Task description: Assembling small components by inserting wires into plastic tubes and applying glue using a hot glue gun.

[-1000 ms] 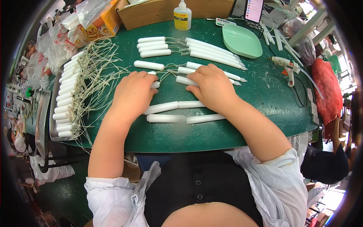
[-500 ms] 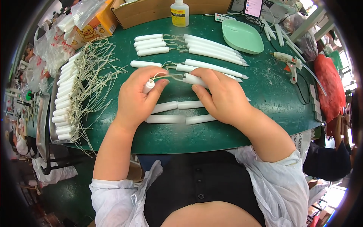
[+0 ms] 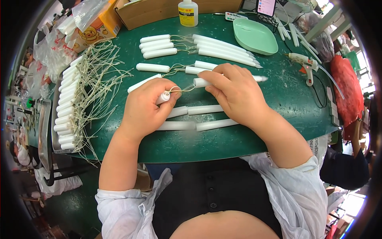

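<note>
My left hand (image 3: 145, 105) is closed around a short white tube (image 3: 163, 97), its open end toward my right hand. Thin pale wires (image 3: 180, 90) loop from that end across to a white LED taper candle (image 3: 200, 82). My right hand (image 3: 238, 91) pinches this candle near its end; its far part is hidden under the hand. Behind my left fingers lies another white tube (image 3: 144, 83). Just beyond my hands, a short tube (image 3: 152, 67) is wired to a taper. Nearer me, two pairs of white pieces (image 3: 205, 109) lie end to end, partly covered by my hands.
A metal tray (image 3: 59, 148) at left holds several white tubes with tangled wires (image 3: 97, 75). Wired candles (image 3: 225, 49) lie in rows farther back. Behind stand a bottle (image 3: 188, 14), a green dish (image 3: 254, 38) and a cardboard box (image 3: 159, 14). A glue gun (image 3: 305, 65) lies at right.
My left hand has shifted slightly right and down, uncovering the white tube behind it. My right hand has moved slightly up and right, still holding the candle.
</note>
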Demonstrator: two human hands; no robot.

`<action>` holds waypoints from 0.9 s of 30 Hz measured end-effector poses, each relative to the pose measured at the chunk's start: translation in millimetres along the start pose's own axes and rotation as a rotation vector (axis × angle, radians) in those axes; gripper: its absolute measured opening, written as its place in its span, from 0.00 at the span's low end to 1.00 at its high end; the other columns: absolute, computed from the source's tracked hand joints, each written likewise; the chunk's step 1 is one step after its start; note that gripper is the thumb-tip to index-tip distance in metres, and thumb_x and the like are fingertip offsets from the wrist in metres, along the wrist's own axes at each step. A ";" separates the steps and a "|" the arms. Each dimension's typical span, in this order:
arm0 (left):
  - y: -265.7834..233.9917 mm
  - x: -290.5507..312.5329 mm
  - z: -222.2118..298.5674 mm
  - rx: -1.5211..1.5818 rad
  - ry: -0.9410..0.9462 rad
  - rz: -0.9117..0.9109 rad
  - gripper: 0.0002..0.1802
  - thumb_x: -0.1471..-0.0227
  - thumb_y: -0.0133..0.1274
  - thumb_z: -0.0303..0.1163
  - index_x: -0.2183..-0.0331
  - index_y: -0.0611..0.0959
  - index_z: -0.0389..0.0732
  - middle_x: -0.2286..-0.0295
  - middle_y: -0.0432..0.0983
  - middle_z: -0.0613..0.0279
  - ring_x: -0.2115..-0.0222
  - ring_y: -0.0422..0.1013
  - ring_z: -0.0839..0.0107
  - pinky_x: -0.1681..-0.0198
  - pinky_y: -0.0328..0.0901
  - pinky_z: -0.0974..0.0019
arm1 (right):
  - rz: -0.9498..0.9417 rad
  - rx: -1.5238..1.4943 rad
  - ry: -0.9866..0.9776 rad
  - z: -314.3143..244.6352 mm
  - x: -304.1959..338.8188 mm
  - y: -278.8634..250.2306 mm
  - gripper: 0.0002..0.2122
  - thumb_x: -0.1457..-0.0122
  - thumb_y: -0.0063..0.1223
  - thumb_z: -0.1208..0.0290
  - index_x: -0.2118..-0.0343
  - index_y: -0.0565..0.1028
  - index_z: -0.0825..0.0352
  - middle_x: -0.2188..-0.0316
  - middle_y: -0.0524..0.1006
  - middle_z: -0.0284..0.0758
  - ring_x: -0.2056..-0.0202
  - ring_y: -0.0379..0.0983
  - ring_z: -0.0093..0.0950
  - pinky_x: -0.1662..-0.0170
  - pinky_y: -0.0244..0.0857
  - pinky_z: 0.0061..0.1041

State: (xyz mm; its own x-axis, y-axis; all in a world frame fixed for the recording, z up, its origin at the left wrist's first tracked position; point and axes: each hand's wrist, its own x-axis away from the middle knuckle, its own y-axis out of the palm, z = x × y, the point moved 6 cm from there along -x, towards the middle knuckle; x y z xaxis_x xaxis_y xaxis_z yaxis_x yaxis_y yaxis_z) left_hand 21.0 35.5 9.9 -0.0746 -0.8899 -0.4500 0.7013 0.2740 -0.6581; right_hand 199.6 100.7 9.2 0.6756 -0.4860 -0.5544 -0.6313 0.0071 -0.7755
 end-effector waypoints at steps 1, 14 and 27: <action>0.6 0.1 0.9 -0.010 -0.002 -0.008 0.06 0.52 0.60 0.27 0.68 0.82 0.39 0.72 0.79 0.58 0.72 0.75 0.61 0.69 0.69 0.66 | 0.009 0.064 -0.030 -0.7 -0.2 -0.2 0.13 0.45 0.58 0.73 0.55 0.76 0.60 0.65 0.75 0.35 0.64 0.72 0.38 0.62 0.66 0.36; 10.2 4.5 0.7 0.240 0.052 -0.016 0.12 0.51 0.62 0.26 0.62 0.82 0.37 0.66 0.78 0.58 0.67 0.74 0.68 0.64 0.69 0.70 | -0.171 -0.262 0.239 -6.3 5.6 12.2 0.12 0.39 0.52 0.73 0.53 0.69 0.65 0.65 0.78 0.42 0.66 0.77 0.41 0.64 0.70 0.34; 9.6 6.4 -7.6 0.418 -0.119 0.055 0.16 0.49 0.60 0.25 0.58 0.76 0.37 0.67 0.77 0.62 0.67 0.73 0.77 0.62 0.67 0.74 | -0.066 -0.281 0.096 -6.6 2.2 4.5 0.11 0.43 0.57 0.71 0.57 0.76 0.65 0.67 0.76 0.40 0.65 0.74 0.39 0.63 0.69 0.33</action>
State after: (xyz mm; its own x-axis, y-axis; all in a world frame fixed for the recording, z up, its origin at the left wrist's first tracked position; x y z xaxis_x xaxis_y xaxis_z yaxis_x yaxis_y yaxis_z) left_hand 21.9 35.2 -4.0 0.0356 -0.9206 -0.3889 0.9305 0.1724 -0.3230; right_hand 195.7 93.9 6.5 0.6877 -0.5579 -0.4645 -0.6772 -0.2624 -0.6874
